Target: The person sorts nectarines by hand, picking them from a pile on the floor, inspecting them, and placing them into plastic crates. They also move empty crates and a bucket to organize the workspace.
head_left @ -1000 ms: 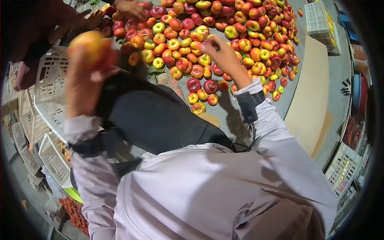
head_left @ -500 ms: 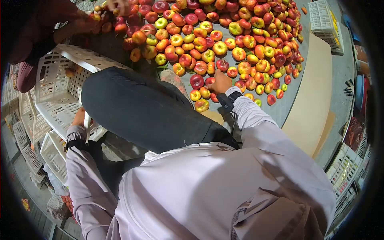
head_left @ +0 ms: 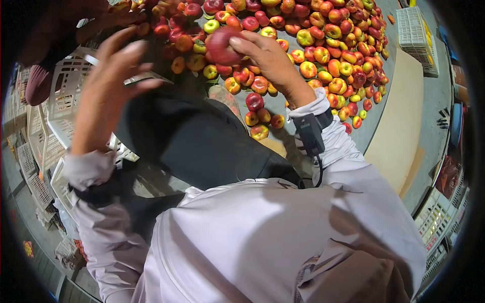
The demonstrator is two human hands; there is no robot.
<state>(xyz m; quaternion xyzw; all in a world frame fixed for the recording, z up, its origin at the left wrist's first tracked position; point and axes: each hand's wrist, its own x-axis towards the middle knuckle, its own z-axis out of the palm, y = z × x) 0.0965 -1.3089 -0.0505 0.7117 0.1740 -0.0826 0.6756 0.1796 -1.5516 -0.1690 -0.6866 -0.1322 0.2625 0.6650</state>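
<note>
My right hand (head_left: 268, 58) is raised above the near edge of the fruit pile, its fingers and thumb closed on a dark red flat nectarine (head_left: 222, 46). My left hand (head_left: 108, 86) hovers over the white plastic crate (head_left: 63, 93), fingers spread, with nothing in it. Part of that crate is hidden behind my left hand and forearm. Below my right hand, a few nectarines (head_left: 254, 101) lie apart from the red and yellow heap (head_left: 323, 55) on the grey sheet.
Another person's arm (head_left: 108, 21) reaches toward the fruit at the upper left. My dark-trousered leg (head_left: 197, 136) lies between the crate and the pile. A cardboard strip (head_left: 399, 116) borders the sheet on the right. More crates (head_left: 417, 38) stand at both sides.
My right hand has lifted from the pile and moved up and left, now with a red nectarine in it. My left hand has let go of the crate and risen, fingers spread.
</note>
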